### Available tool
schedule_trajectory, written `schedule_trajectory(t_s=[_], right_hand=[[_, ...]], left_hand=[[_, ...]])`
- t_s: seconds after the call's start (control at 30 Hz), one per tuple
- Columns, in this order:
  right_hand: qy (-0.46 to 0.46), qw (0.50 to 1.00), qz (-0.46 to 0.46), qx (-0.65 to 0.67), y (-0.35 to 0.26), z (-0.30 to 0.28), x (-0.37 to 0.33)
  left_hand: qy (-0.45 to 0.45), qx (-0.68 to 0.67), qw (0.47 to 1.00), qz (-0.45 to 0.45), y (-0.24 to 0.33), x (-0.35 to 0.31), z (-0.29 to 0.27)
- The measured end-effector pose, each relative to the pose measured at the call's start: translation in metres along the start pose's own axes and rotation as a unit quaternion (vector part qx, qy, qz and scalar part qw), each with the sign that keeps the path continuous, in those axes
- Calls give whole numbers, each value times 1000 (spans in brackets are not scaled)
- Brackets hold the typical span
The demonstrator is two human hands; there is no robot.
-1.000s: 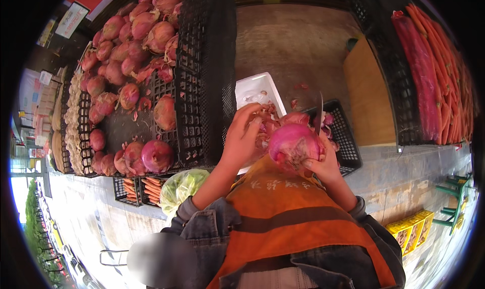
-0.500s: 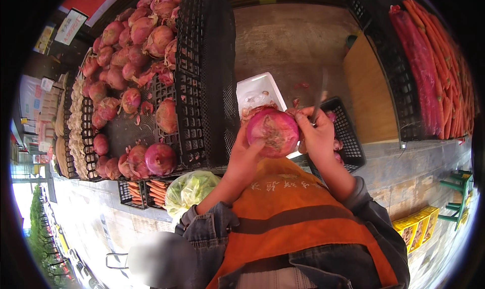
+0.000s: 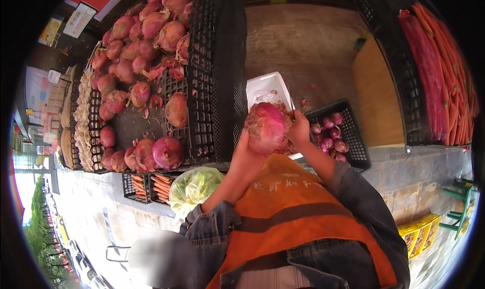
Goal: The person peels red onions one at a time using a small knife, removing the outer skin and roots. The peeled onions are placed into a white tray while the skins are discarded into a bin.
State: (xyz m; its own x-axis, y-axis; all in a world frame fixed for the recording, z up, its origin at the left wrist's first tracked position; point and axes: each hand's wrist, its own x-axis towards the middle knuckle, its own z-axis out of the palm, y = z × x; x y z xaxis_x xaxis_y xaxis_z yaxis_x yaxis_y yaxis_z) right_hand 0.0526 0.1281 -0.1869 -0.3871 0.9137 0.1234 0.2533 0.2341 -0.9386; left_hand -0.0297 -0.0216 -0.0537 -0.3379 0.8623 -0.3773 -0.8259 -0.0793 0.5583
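A large red onion (image 3: 270, 129), with part of its dry outer skin loose, is gripped in my left hand (image 3: 244, 158), fingers curled round its side. Against the onion's right side is my right hand (image 3: 301, 133), closed on a small knife (image 3: 292, 103). Only a thin strip of the blade shows above my fingers; the handle is hidden. Beneath the onion stands a white foam box (image 3: 254, 88) with some peelings inside. To the right of it, a black crate (image 3: 360, 156) holds several small red onions (image 3: 331, 132).
A large black crate (image 3: 201, 87) of red onions (image 3: 144, 51) rises at my left, beside garlic (image 3: 82, 122). Bagged greens (image 3: 196, 188) sit near my left forearm. Carrots (image 3: 447, 82) fill a crate at the right. A yellow crate (image 3: 420, 233) and green stool (image 3: 461, 200) stand lower right.
The onion has turned in my left hand, its bare face swinging aside. My right hand has moved in closer to it, and the knife blade has shifted left. The view has shifted slightly.
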Motion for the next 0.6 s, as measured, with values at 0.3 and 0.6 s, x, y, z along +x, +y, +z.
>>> schedule_trajectory(t_s=[0.3, 0.6], right_hand=[[-155, 968, 136, 141, -32, -33, 8], [-282, 839, 255, 389, -79, -96, -20]], left_hand=[[25, 60, 998, 13, 4, 3, 3], [-84, 298, 948, 71, -11, 9, 6]])
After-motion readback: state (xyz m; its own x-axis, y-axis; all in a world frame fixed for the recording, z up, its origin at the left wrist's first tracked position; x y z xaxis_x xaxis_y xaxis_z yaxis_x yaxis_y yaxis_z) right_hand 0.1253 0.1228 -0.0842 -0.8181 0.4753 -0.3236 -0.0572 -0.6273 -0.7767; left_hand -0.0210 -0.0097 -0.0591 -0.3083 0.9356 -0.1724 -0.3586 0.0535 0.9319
